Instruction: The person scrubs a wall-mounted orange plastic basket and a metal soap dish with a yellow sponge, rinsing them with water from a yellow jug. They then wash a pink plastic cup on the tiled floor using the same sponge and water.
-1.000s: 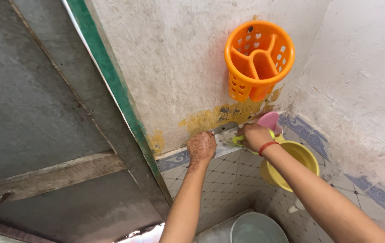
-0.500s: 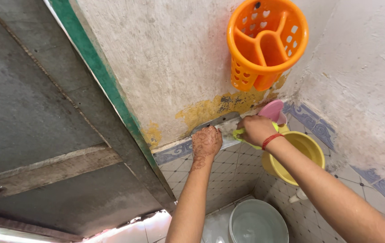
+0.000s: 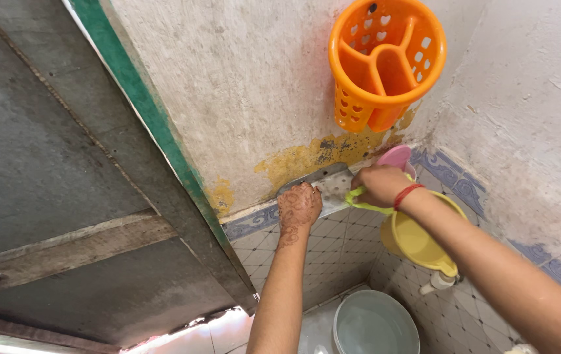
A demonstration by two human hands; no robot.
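The left hand (image 3: 299,205) was pressed flat, fingers together, on the near end of a small perforated metal shelf (image 3: 330,183) fixed to the wall. The right hand (image 3: 379,185) was closed on a yellow-green cloth (image 3: 360,198) held against the shelf's far end. A pink cup (image 3: 397,157) was seen just behind it, a yellow jug (image 3: 418,237) below, an orange basket (image 3: 385,62) above.

The one camera, worn on the person's head, is looking steeply down into a room corner from above. It is facing the plastered wall (image 3: 254,85), with the door (image 3: 51,170) lying at the left edge and the floor bucket (image 3: 375,324) far below. Both forearms are reaching away from it, close in.
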